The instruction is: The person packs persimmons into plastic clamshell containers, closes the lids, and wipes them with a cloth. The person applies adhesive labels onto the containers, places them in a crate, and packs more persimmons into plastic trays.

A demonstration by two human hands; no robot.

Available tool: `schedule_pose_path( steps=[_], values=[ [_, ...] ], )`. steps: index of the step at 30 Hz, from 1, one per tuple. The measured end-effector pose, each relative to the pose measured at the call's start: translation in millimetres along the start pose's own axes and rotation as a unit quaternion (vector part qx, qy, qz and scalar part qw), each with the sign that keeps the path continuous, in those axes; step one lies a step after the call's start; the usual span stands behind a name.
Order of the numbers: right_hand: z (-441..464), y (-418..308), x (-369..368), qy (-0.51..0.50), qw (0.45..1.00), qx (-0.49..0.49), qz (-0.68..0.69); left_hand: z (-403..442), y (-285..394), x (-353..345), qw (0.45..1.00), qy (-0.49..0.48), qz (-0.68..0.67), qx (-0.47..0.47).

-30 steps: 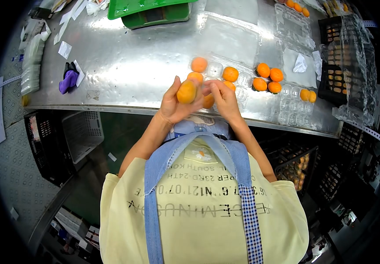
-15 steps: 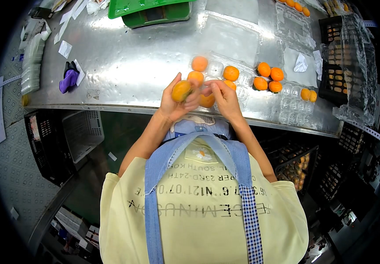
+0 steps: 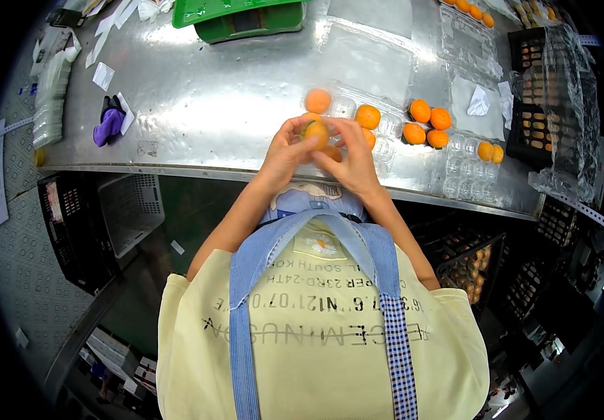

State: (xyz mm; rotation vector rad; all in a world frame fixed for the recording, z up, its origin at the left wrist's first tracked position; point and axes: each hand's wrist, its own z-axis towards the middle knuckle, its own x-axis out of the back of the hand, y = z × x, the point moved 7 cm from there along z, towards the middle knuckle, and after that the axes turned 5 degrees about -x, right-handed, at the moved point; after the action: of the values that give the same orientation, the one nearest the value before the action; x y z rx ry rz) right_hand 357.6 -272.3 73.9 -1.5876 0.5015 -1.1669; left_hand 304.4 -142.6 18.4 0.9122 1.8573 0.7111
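Observation:
Between both hands, above the table's near edge, is an orange persimmon (image 3: 317, 134) with a green calyx turned up and to the left. My left hand (image 3: 282, 152) grips it from the left, and the fingers of my right hand (image 3: 352, 159) close on its right side. Just beyond my hands, another persimmon (image 3: 318, 101) rests beside a clear plastic fruit tray (image 3: 344, 107). More persimmons (image 3: 368, 117) lie at that tray, some partly hidden by my fingers.
Several persimmons (image 3: 419, 110) form a cluster to the right. Another clear tray (image 3: 461, 168) holds two fruits near the table edge. A green container (image 3: 249, 28) stands at the back, purple-and-black gloves (image 3: 109, 124) lie left, and black crates (image 3: 528, 91) stand right.
My left hand has brought the persimmon slightly right and up. My right hand has come over to grip it too, and the fruit's calyx now shows.

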Motion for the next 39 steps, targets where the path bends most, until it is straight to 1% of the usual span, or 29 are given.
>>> schedule_pose_path(
  steps=[2,5,8,11,14,15,17,18,19,22,25,28,34,39],
  values=[
    [-1.8,2.6,-5.0,-0.008,1.0,0.003,-0.007,-1.7,-1.9,-0.8,0.998,0.009,0.057,-0.006],
    [-2.5,14.7,-6.5,-0.027,0.997,-0.05,0.059,-4.8,6.2,-4.2,0.995,0.021,0.097,-0.021],
    [-2.7,31.3,-5.4,-0.018,0.979,-0.113,0.171,-2.3,10.3,-4.4,0.999,0.035,0.019,-0.009],
    [-2.1,35.1,1.3,-0.001,0.972,-0.135,0.191,-0.3,10.1,-3.1,0.999,0.035,-0.022,-0.004],
    [-0.2,63.0,17.1,0.076,0.97,-0.156,0.169,0.2,17.7,11.7,0.996,0.073,0.035,-0.027],
    [1.5,67.2,23.9,0.09,0.968,-0.173,0.159,0.7,18.8,19.4,0.995,0.084,0.038,-0.034],
    [9.4,56.9,38.3,0.08,0.99,-0.118,0.007,2.2,18.3,36.7,0.992,0.105,0.046,-0.045],
    [13.2,47.3,42.8,0.075,0.991,-0.089,-0.069,1.9,17.9,42.8,0.992,0.11,0.044,-0.045],
    [15.6,41.3,42.9,0.06,0.991,-0.08,-0.088,1.5,17.8,48.3,0.991,0.115,0.043,-0.046],
    [17.6,29.4,33.4,0.024,0.974,0.029,-0.223,-0.3,19.6,51.1,0.991,0.125,0.021,-0.05],
    [18.0,19.4,23.3,-0.013,0.958,0.073,-0.279,-0.8,17.6,54.1,0.992,0.116,0.024,-0.052],
    [18.2,19.0,14.8,-0.036,0.95,0.099,-0.295,-1.1,16.2,54.0,0.992,0.111,0.027,-0.056],
    [18.5,22.7,10.9,-0.031,0.945,0.099,-0.312,-0.1,12.3,56.1,0.992,0.107,0.028,-0.055],
    [19.3,21.3,13.2,-0.067,0.935,0.069,-0.342,0.9,9.4,56.5,0.993,0.104,0.031,-0.051]
  ],
)
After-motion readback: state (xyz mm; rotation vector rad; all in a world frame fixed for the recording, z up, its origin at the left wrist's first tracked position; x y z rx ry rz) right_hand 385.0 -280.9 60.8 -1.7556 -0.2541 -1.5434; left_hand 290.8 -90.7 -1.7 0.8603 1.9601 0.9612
